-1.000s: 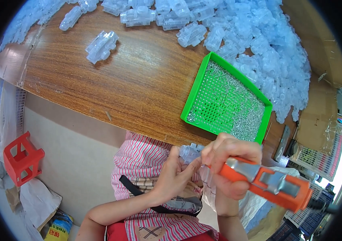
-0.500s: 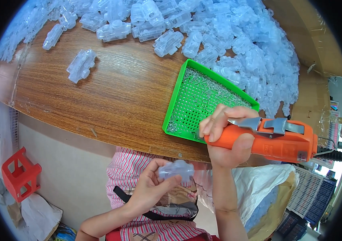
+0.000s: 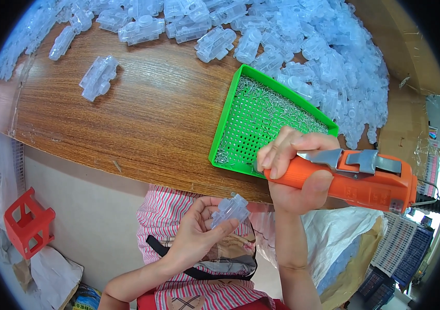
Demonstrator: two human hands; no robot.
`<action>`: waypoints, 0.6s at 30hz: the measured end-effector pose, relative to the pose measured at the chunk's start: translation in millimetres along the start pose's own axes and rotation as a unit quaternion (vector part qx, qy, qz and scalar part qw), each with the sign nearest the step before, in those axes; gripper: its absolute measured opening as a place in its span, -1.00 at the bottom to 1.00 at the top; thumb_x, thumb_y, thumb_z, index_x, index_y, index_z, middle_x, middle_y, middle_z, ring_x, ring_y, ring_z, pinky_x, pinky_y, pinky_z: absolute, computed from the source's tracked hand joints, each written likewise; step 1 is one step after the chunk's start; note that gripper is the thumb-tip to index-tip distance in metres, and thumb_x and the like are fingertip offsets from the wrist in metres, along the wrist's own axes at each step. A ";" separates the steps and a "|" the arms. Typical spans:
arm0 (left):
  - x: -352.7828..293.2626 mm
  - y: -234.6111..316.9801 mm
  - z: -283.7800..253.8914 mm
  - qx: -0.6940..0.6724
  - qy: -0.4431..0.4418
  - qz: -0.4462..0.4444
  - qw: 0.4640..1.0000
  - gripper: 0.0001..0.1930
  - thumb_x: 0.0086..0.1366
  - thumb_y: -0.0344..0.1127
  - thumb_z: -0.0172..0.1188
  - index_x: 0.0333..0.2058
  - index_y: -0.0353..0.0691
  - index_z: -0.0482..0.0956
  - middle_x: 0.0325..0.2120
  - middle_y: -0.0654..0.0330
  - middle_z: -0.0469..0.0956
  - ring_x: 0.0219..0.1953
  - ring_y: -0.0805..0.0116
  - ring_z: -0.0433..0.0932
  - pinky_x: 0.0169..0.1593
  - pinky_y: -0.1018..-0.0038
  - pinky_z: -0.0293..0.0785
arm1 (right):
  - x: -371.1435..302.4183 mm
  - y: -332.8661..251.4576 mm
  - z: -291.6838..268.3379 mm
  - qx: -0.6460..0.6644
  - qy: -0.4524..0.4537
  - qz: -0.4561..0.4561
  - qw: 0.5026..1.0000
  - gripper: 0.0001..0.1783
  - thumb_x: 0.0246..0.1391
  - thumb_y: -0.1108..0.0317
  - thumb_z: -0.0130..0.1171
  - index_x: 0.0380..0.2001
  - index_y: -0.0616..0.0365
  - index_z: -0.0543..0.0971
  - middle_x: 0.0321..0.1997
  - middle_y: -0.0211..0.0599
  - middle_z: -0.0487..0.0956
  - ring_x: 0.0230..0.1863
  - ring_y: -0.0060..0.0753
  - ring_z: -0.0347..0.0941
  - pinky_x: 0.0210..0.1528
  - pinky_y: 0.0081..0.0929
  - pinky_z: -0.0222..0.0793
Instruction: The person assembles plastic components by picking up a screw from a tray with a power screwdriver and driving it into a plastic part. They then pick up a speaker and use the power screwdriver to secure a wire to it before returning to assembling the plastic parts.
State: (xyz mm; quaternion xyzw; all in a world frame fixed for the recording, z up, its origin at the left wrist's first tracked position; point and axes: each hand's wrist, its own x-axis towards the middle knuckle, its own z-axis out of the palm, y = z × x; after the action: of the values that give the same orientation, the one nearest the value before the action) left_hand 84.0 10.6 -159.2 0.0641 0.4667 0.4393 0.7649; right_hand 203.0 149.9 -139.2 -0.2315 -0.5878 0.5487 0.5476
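My left hand (image 3: 199, 230) pinches a clear plastic housing (image 3: 230, 209) between thumb and fingers, just off the table's near edge. An orange electric screwdriver (image 3: 354, 182) lies in the grip of my right hand (image 3: 297, 173), its cable end pointing right. The fingertips of that hand hang over the near right corner of a green perforated tray (image 3: 221, 135), and they hide the tool's tip. Small silver screws (image 3: 277, 107) lie in the tray, thickest along its far side. One loose clear housing (image 3: 99, 77) rests alone on the left part of the table.
A large heap of similar clear housings (image 3: 308, 46) covers the far and right parts of the wooden table (image 3: 153, 113). Cardboard (image 3: 411, 67) stands at the right. Below are a red plastic stool (image 3: 28, 222) at left and a white-lined sack (image 3: 334, 243) at right.
The housing in my left hand has been turned and tilted, its end now pointing upward. My right hand with the screwdriver has barely shifted. The whole view has moved slightly.
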 end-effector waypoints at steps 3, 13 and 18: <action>0.7 -2.6 0.5 0.012 -0.010 -0.004 1.000 -0.64 0.19 -0.49 0.18 -0.07 -0.37 0.28 -0.25 0.17 0.49 -0.22 0.54 0.51 -0.16 0.64 0.48 | -0.1 -0.9 3.9 -0.018 0.002 -0.001 1.000 -0.41 0.11 -0.20 -0.06 -0.17 0.18 0.34 -0.67 -0.31 0.37 -0.53 -0.43 0.28 -0.61 -0.50 0.33; 5.6 -16.9 0.9 0.057 -0.025 0.058 0.996 -0.73 0.26 -0.38 0.13 -0.11 -0.37 0.39 -0.29 0.29 0.51 -0.34 0.72 0.42 -0.29 0.71 0.39 | -0.1 -40.1 9.3 -0.009 -0.005 -0.027 1.000 -0.36 0.10 -0.23 -0.07 -0.07 0.17 0.34 -0.66 -0.33 0.36 -0.51 -0.42 0.28 -0.61 -0.50 0.31; 6.9 -14.8 1.0 0.071 -0.021 0.064 0.995 -0.74 0.26 -0.36 0.13 -0.13 -0.37 0.39 -0.34 0.30 0.52 -0.38 0.72 0.42 -0.33 0.70 0.39 | -18.7 -57.1 19.5 -0.016 -0.027 -0.012 0.999 -0.39 0.08 -0.22 -0.04 -0.13 0.15 0.33 -0.65 -0.34 0.37 -0.52 -0.41 0.29 -0.60 -0.50 0.33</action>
State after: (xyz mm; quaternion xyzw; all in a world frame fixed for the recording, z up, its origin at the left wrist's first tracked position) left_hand 95.0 6.9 -170.7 0.1568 0.4756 0.4514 0.7385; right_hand 209.8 109.4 -91.3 -0.2182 -0.6135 0.5392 0.5341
